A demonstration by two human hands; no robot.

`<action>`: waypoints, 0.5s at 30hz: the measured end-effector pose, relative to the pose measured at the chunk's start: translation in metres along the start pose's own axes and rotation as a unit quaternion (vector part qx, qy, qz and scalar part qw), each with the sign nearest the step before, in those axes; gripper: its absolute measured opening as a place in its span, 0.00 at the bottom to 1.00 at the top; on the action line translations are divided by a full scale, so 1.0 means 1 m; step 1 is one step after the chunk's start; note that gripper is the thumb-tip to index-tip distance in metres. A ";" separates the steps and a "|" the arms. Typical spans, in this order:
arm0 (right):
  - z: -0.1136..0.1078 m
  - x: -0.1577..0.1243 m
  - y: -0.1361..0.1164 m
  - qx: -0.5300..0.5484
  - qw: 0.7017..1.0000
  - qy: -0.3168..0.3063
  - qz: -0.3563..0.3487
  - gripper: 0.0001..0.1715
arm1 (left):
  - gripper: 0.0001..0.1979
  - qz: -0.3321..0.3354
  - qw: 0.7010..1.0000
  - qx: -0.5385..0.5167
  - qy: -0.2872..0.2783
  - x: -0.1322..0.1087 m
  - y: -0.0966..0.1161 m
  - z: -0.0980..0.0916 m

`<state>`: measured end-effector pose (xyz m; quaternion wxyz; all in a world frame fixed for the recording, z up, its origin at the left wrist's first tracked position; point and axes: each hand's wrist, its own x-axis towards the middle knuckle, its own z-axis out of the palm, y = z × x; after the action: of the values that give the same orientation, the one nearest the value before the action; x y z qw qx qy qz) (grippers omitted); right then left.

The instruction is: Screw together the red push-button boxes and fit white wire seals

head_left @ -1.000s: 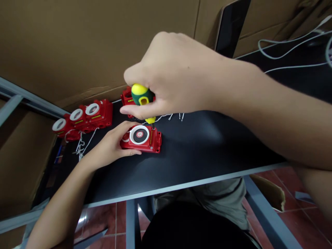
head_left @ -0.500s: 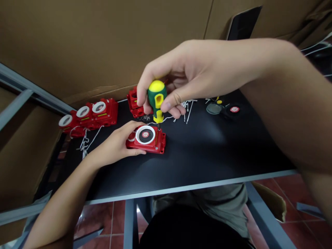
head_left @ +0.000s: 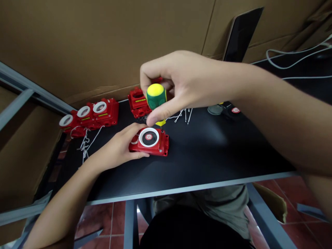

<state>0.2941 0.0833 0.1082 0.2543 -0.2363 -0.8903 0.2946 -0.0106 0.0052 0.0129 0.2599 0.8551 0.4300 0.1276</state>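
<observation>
A red plastic housing (head_left: 155, 147) with a white ring and a dark round face lies flat on the black table (head_left: 207, 155). My left hand (head_left: 118, 148) grips its left end, fingers wrapped round it. My right hand (head_left: 181, 84) pinches a stubby screwdriver (head_left: 156, 97) with a green and yellow handle. The tool stands upright with its tip at the housing's far right corner.
A row of three red housings (head_left: 89, 116) stands at the back left, with white strings beside them. Another red housing (head_left: 138, 102) sits behind the screwdriver. Loose screws (head_left: 185, 114), a clear lens (head_left: 214, 109) and a round disc (head_left: 235, 110) lie at the back right. Cardboard walls surround the table.
My right hand has turned around the screwdriver handle, fingers shifting their hold. The view has drifted slightly; the left hand and housing stay put.
</observation>
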 end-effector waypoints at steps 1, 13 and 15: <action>-0.001 0.000 -0.001 0.039 0.999 -0.018 -0.004 0.19 | 0.41 0.000 1.000 -0.003 -0.002 0.000 0.000 0.000; -0.011 -0.006 0.000 0.109 0.992 -0.063 0.006 0.16 | 0.40 -0.009 1.000 -0.004 -0.005 0.003 0.002 0.000; -0.009 -0.007 -0.002 0.119 0.991 -0.055 0.021 0.17 | 0.41 -0.002 1.000 -0.002 -0.002 0.002 0.001 0.000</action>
<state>0.3040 0.0817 0.1141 0.2252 -0.2066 -0.8564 0.4161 -0.0085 0.0065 0.0133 0.2630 0.8538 0.4311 0.1265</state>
